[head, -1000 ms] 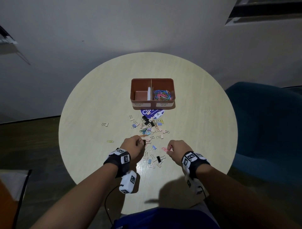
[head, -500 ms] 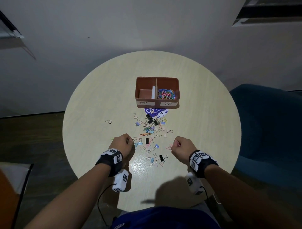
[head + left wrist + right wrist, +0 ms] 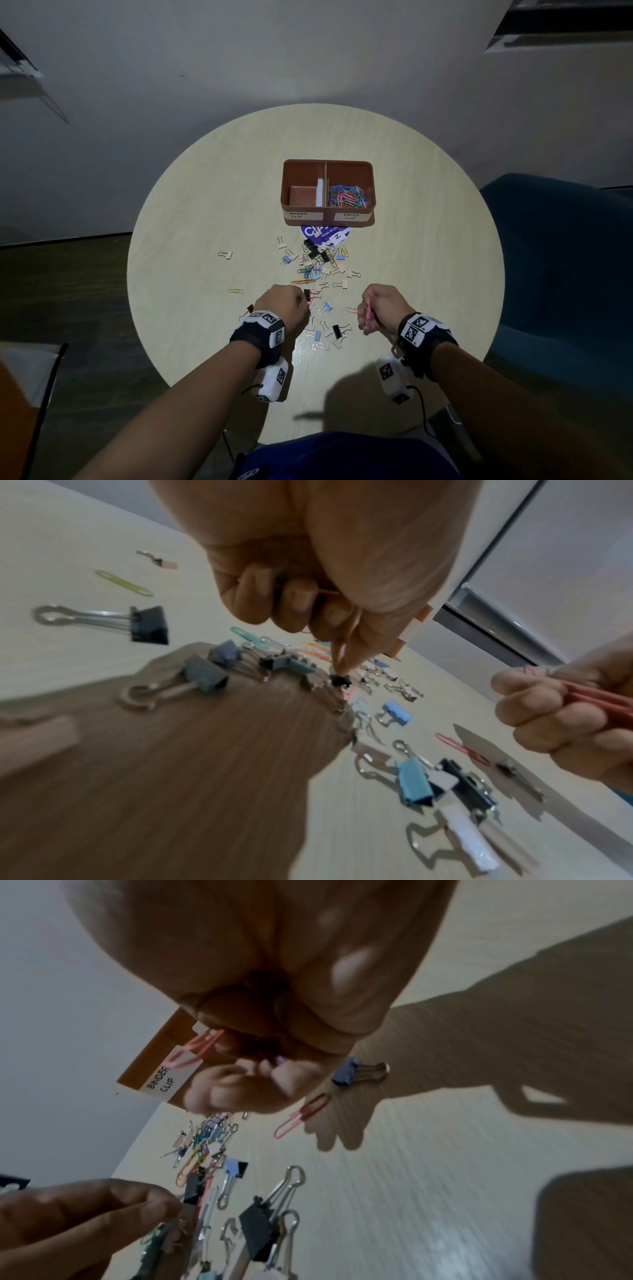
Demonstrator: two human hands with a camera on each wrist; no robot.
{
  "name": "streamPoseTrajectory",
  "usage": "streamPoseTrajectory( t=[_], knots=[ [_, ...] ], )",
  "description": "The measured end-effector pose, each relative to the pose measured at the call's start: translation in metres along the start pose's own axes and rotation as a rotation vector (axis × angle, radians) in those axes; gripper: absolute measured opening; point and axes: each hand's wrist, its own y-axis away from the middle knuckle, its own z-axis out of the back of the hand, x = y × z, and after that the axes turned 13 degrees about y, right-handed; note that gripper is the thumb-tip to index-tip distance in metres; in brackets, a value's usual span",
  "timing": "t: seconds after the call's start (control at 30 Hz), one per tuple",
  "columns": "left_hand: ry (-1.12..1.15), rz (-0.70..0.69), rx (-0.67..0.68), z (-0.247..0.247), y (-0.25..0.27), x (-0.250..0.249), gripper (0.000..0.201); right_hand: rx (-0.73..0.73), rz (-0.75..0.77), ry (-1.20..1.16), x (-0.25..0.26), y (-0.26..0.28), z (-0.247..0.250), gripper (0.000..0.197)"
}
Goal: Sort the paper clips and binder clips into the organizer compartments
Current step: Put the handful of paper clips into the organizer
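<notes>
The brown organizer [image 3: 356, 168] stands at mid-table; its right half, labelled PAPER CLIP, holds coloured paper clips [image 3: 346, 197], and its left half carries the label BINDER CLIP [image 3: 161, 1083]. A scatter of clips [image 3: 317, 270] lies between it and my hands. My left hand [image 3: 303, 301] [image 3: 342, 666] pinches a small black binder clip [image 3: 307, 294] [image 3: 339, 680] [image 3: 192, 1188] between thumb and forefinger, low over the pile. Something orange [image 3: 323, 592] shows inside its curled fingers. My right hand [image 3: 368, 305] [image 3: 232, 1056] grips pink paper clips [image 3: 369, 313] [image 3: 195, 1049] [image 3: 596, 696].
The round pale wooden table [image 3: 205, 342] ends close in front of me. A blue chair [image 3: 565, 274] stands to the right. A purple round sticker [image 3: 325, 233] lies before the organizer. A loose pink paper clip [image 3: 351, 310] [image 3: 301, 1115] and a green one [image 3: 235, 291] lie apart.
My left hand went left, then came back right to the black binder clip and now pinches it. My right hand has stayed nearly in place, still holding the pink clips.
</notes>
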Motion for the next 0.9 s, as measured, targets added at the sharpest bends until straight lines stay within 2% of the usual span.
streamPoseTrajectory(
  t=[0.2,0.23,0.3,0.37,0.53,0.73,0.9],
  knots=[
    [-0.086,-0.019,-0.022,-0.004,-0.008,-0.009,0.027,0.043,-0.078,0.001,0.005,0.001,0.003,0.028],
    [-0.086,-0.017,-0.032,-0.004,-0.008,-0.009,0.027,0.029,-0.048,0.087,0.004,0.0,0.004,0.024],
    [-0.11,-0.013,-0.04,-0.006,-0.009,-0.011,0.026,-0.018,0.067,0.4,0.003,-0.001,0.004,0.011],
    [-0.156,-0.005,-0.043,-0.008,-0.01,-0.013,0.024,-0.073,0.158,0.695,0.001,-0.002,0.003,0.006],
    [-0.184,0.052,0.009,-0.009,-0.013,-0.018,0.019,-0.098,0.221,1.108,-0.004,-0.012,0.0,0.016],
    [-0.125,0.107,0.081,-0.009,-0.015,-0.018,0.016,-0.081,0.221,1.238,0.001,-0.013,-0.004,0.016],
    [-0.115,0.075,0.132,-0.009,-0.011,-0.013,0.019,-0.045,0.213,1.291,0.005,-0.01,-0.005,0.024]
  ],
)
